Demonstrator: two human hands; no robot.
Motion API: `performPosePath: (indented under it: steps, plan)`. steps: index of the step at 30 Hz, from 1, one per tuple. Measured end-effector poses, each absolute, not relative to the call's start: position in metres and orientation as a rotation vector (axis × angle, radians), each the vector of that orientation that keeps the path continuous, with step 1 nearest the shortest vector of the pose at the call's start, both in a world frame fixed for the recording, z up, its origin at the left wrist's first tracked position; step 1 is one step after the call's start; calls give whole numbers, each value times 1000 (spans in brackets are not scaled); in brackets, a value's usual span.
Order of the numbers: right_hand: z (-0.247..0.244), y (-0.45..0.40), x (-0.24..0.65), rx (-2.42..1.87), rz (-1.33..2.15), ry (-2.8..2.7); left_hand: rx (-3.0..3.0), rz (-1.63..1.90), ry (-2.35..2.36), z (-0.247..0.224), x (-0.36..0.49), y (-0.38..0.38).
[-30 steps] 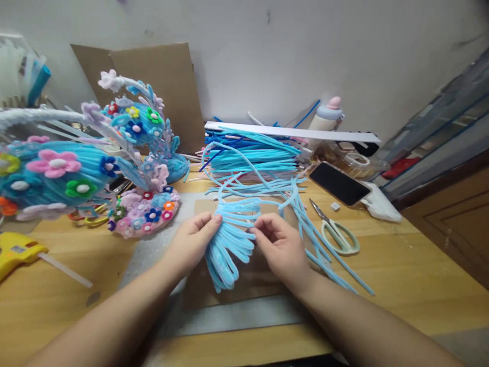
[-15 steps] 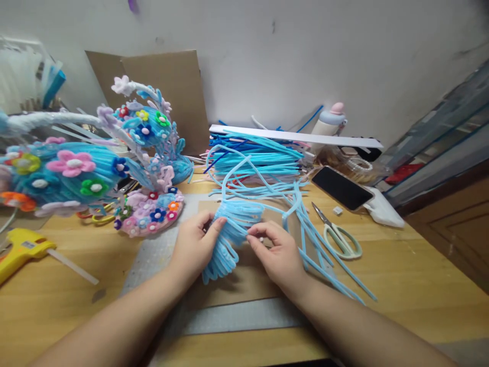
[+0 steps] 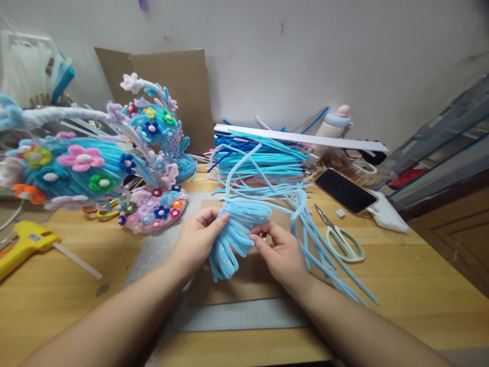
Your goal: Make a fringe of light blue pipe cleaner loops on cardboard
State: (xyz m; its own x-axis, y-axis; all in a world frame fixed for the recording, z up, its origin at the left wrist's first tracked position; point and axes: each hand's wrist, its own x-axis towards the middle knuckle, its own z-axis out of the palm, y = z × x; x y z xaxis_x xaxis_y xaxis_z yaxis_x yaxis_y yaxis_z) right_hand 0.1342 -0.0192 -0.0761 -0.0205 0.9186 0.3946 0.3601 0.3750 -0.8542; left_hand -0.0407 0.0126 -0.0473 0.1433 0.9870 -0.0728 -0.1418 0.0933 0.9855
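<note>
Between the thumb and bent fingers of the left hand [image 3: 200,237], a bundle of light blue fuzzy loops [image 3: 231,237] is pinched at its gathered end, the loops fanning out to the right and toward the person. At the loop tips is the right hand [image 3: 280,252], its thumb and forefinger close together and its other fingers curled; whether they grip a loop or only touch it, I cannot tell. One blue stem [image 3: 228,178] rises from the bundle's gathered end. Under the bundle is a brown cardboard sheet [image 3: 237,295], lying on a grey mat [image 3: 248,317] on the wooden table [image 3: 405,290]. Just right of the right hand, loose blue stems [image 3: 319,244] trail across the cardboard's edge, with scissors [image 3: 330,227] beside them. Farther out lie a small white cube [image 3: 340,213], a phone [image 3: 346,190] with a dark screen and a white packet [image 3: 389,213]. Beyond the hands is a pile of stems [image 3: 263,162], mostly blue, a white strip [image 3: 301,136] across its top. Off to the left stand a flower-covered base [image 3: 153,210] and two round blue ornaments dotted with bright flowers, one near [image 3: 69,176] and one behind [image 3: 160,117]. Nearer the person, a yellow glue gun [image 3: 32,242] lies at the far left.
</note>
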Motion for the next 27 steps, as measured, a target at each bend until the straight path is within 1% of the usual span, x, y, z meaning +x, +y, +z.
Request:
performPosePath:
  steps: [3, 9, 17, 24, 27]
  plan:
    - [-80, -18, 132, -1198, 801, -1522, 1057, 1082, 1022, -48, -40, 14]
    - [-81, -20, 131, -1240, 839, -1499, 972, 1131, 1063, -50, -40, 15]
    - [-74, -29, 125, -1252, 762, -1569, 903, 1173, 1156, -50, -35, 10]
    - [-85, -29, 121, -1176, 809, -1399, 871, 1176, 1117, -51, -38, 12]
    - [-84, -24, 124, -1102, 750, -1313, 853, 1164, 1105, -53, -40, 15]
